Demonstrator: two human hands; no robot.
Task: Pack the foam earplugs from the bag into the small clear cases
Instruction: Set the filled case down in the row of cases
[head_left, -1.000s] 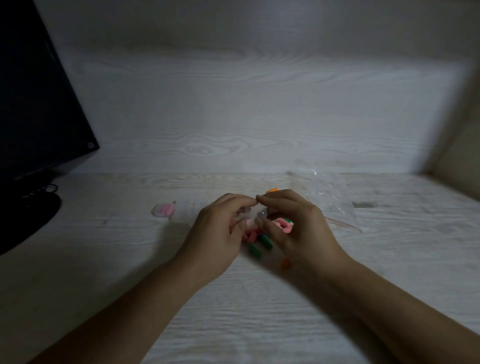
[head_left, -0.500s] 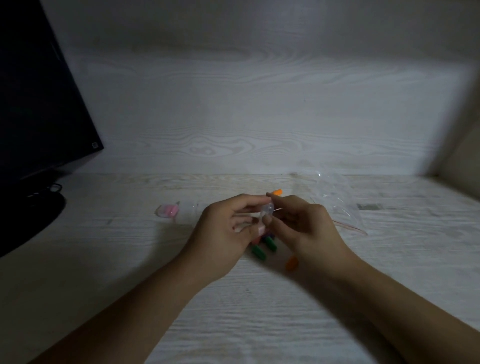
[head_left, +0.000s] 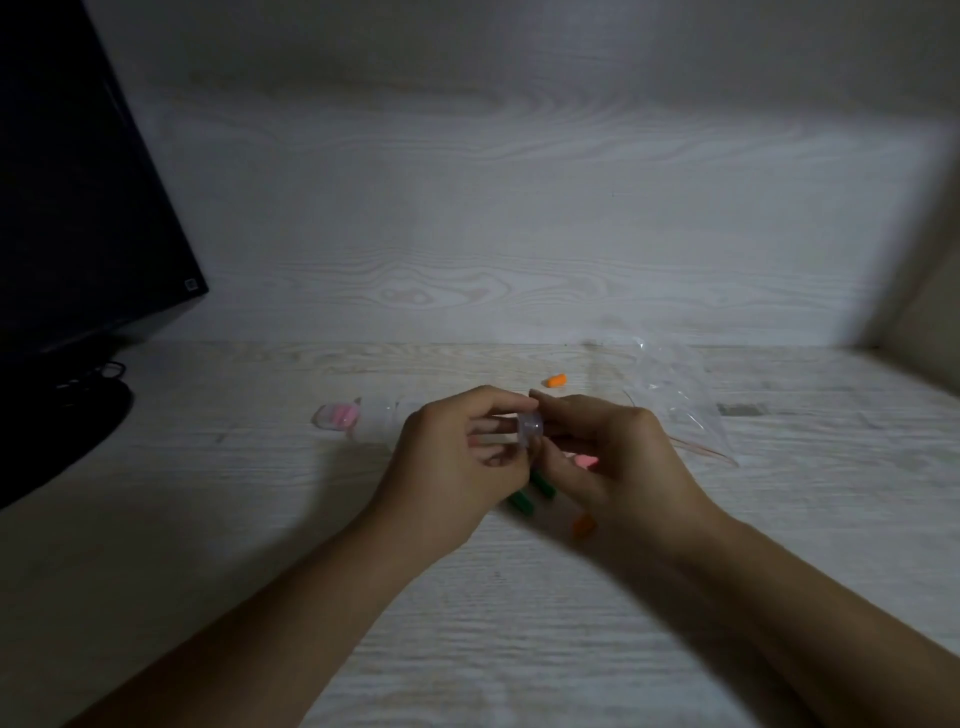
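Note:
My left hand (head_left: 457, 457) and my right hand (head_left: 613, 457) meet at the middle of the desk, both pinching a small clear case (head_left: 531, 429) between their fingertips. A pink earplug (head_left: 586, 461) shows under my right fingers. Two green earplugs (head_left: 530, 493) lie on the desk just below the hands, and an orange earplug (head_left: 583, 526) sits by my right wrist. Another orange earplug (head_left: 555, 381) lies behind the hands. A clear case with pink earplugs (head_left: 340, 415) rests to the left. The clear bag (head_left: 680, 395) lies at the right.
A dark monitor (head_left: 78, 218) with its stand and cable fills the left side. The pale wood-grain desk (head_left: 519, 623) ends at a back wall, and a side wall closes the right.
The hands have lifted the clear case slightly and turned it between the fingertips. The pink earplug once seen in my right fingers now shows lower, under that hand.

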